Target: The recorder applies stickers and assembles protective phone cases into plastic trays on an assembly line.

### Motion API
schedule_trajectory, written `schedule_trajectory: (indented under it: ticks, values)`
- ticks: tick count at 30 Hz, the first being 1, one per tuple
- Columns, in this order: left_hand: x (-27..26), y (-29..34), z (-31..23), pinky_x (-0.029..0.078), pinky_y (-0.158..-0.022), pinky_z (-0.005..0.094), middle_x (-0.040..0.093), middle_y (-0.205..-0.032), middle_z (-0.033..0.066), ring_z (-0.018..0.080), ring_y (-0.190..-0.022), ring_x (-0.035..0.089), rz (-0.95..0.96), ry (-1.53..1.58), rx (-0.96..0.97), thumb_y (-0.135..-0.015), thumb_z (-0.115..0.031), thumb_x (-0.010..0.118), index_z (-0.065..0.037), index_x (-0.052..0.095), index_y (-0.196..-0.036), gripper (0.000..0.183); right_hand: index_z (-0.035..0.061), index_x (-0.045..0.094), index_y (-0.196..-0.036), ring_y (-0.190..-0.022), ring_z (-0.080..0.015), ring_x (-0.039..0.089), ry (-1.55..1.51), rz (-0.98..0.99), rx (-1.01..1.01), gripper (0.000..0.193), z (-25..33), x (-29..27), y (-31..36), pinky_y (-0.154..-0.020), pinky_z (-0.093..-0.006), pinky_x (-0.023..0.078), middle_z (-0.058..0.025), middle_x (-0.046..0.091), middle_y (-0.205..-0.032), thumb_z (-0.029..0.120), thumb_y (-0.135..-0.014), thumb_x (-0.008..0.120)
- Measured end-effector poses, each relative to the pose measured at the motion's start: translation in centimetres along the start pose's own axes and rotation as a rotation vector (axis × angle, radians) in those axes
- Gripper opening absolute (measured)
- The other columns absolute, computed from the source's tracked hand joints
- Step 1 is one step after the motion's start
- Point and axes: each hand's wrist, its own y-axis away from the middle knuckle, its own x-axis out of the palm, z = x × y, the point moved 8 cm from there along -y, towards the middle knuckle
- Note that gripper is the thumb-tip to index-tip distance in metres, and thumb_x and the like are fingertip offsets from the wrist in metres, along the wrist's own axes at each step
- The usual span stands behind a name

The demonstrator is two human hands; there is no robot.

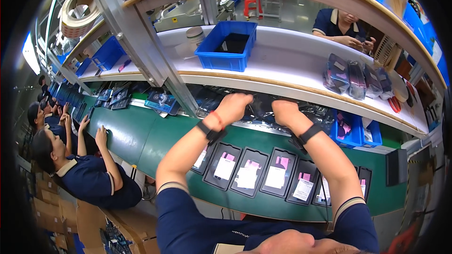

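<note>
Both my arms stretch forward over the green bench to the strip beneath the shelf. My left hand [235,107] is closed, its fingers bent at dark, shiny plastic-wrapped pieces [263,106]. Beside those same pieces, on the right, my right hand [285,112] is curled with its fingertips turned out of sight. What either hand grips cannot be made out. Below my arms lies a row of several black trays [262,192], each holding white printed sheets [275,177] and pink pieces [282,162]. My forearms partly cover some of the trays.
A blue bin [226,61] with dark contents stands on the white shelf [282,61]; bagged items [348,79] lie at its right. A metal post [160,66] rises left of my left hand. Blue bins [347,134] sit right. Co-workers [101,178] work along the left.
</note>
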Motion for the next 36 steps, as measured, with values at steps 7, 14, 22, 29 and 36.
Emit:
schedule_trajectory:
  ticks: [7,14,22,29,36]
  values:
    - [-7.8,16.1,-0.4,0.053,-0.075,0.0345,0.065,-0.095,0.0139,0.0279,-0.087,0.064,-0.422,0.096,-0.127,-0.068,0.007,0.056,0.001,0.058,-0.085,0.018,0.0102,0.027,-0.139,-0.135,-0.0307,0.021,0.066,-0.187,-0.389,0.084,4.7,3.9,-4.7,-0.108,-0.0430,0.024,-0.0159,0.021,-0.146,-0.008,-0.064,0.059]
    - [-5.0,23.6,2.1,0.052,-0.077,0.0344,0.062,-0.099,0.0139,0.0284,-0.094,0.062,-0.163,-0.041,-0.167,-0.069,0.009,0.052,-0.003,0.060,-0.093,0.028,0.0110,0.037,-0.134,-0.132,-0.0310,0.028,-0.003,-0.245,-0.487,0.069,4.9,3.1,-4.3,-0.106,-0.0433,0.029,-0.0152,0.032,-0.141,0.000,-0.068,0.053]
    - [-1.4,24.4,0.8,0.027,-0.106,0.0489,0.036,-0.137,0.0187,0.0358,-0.130,0.031,0.267,0.167,-0.223,-0.067,-0.003,0.052,-0.010,0.051,-0.124,0.058,0.0160,0.039,-0.133,-0.127,-0.0336,0.033,0.088,-0.067,-0.423,0.077,5.8,2.9,-3.7,-0.104,-0.0411,0.032,-0.0147,0.029,-0.141,0.002,-0.062,0.063]
    - [-0.1,23.7,0.0,0.015,-0.108,0.0540,0.029,-0.144,0.0146,0.0277,-0.134,0.026,0.419,0.164,-0.186,-0.067,-0.011,0.056,-0.010,0.045,-0.130,0.064,-0.0013,0.052,-0.113,-0.094,-0.0317,0.057,0.112,-0.586,-0.554,0.041,6.9,1.2,-1.9,-0.081,-0.0401,0.047,-0.0181,0.057,-0.100,0.006,-0.072,0.052]
    - [-3.6,19.3,-0.4,0.033,-0.100,0.0466,0.051,-0.126,0.0168,0.0347,-0.121,0.044,0.268,0.218,-0.197,-0.074,-0.014,0.067,-0.008,0.060,-0.113,0.039,-0.0101,0.059,-0.090,-0.083,-0.0358,0.060,0.246,-0.526,-0.607,0.032,19.3,7.9,13.3,-0.062,-0.0407,0.050,-0.0265,0.060,-0.089,0.012,-0.067,0.056]
